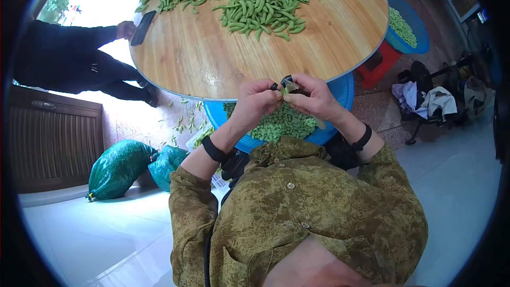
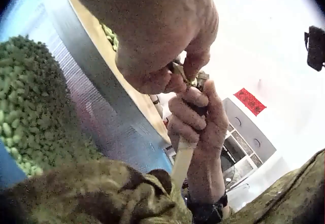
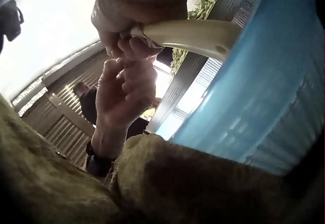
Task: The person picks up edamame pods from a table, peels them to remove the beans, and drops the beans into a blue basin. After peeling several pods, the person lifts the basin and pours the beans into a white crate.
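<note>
Both hands meet over the blue tub (image 1: pixel 348 91) at the near edge of the table. The left hand (image 1: pixel 257 100) pinches a green bean pod (image 1: pixel 285 90) between thumb and fingers. Close against it, the right hand (image 1: pixel 314 95) grips a tool with a smooth cream handle (image 3: pixel 195 35). In the left wrist view the handle (image 2: pixel 182 165) sticks out below the right fist; the tool's working end is hidden among the fingers. Dark coverings show on fingertips of both hands. Below lie shelled green beans (image 1: pixel 281 123), heaped in the tub.
A big pile of pods (image 1: pixel 255 0) covers the far part of the round wooden table (image 1: pixel 212 64). A phone (image 1: pixel 142 27) lies by another person's hand. Right stand a red stool (image 1: pixel 380 66) and another blue basin (image 1: pixel 417 26) of beans; green sacks (image 1: pixel 121 167) sit left.
</note>
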The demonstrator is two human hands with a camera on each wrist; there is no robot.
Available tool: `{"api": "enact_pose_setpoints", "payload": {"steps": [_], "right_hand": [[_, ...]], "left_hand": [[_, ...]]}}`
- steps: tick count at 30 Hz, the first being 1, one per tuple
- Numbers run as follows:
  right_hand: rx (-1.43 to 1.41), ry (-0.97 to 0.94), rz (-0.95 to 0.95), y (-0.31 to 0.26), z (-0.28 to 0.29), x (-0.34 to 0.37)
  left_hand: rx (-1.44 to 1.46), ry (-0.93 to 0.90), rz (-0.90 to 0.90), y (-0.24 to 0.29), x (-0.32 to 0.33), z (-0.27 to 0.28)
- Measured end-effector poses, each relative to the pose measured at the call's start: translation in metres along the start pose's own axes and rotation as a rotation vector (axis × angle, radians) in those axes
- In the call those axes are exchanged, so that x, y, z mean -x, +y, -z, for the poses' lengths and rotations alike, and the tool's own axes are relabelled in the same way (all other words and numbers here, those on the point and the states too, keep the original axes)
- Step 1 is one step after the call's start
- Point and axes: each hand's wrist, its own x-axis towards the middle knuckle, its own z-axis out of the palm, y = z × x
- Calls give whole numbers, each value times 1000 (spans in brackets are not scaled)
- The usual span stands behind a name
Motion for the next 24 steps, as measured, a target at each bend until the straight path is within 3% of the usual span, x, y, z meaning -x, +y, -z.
{"api": "enact_pose_setpoints", "payload": {"steps": [3,5,7,9,10,12,13,14,16,18,20,21,23,24], "right_hand": [[209,75,107,1,0,-4],[581,38,253,-3,4,-3],[497,-37,223,2,9,-2],[454,-129,89,-5,11,1],[453,-126,96,-4,14,1],[822,-219,331,1,19,-1],[737,-228,379,5,15,0],[735,-222,386,6,14,1],[866,-211,396,7,11,2],[898,-185,391,9,9,-2],[767,-52,200,1,3,-6],[775,-52,200,2,1,-8],[494,63,201,4,-3,-12],[504,61,198,3,-2,-12]], "left_hand": [[73,-41,40,-6,-3,3],[95,-103,116,-1,0,4],[107,-166,188,7,7,10],[-138,-211,236,15,25,25],[-435,-228,175,26,37,33],[-1054,-242,31,56,68,44],[-1374,-236,-53,68,86,49],[-1505,-240,118,77,99,60],[-1722,-133,205,90,110,67],[-1696,-50,-114,94,84,72],[-1489,44,-396,92,42,57],[-1384,66,-544,92,15,46],[-1404,91,-719,74,-48,47],[-1453,114,-744,65,-80,48]]}}
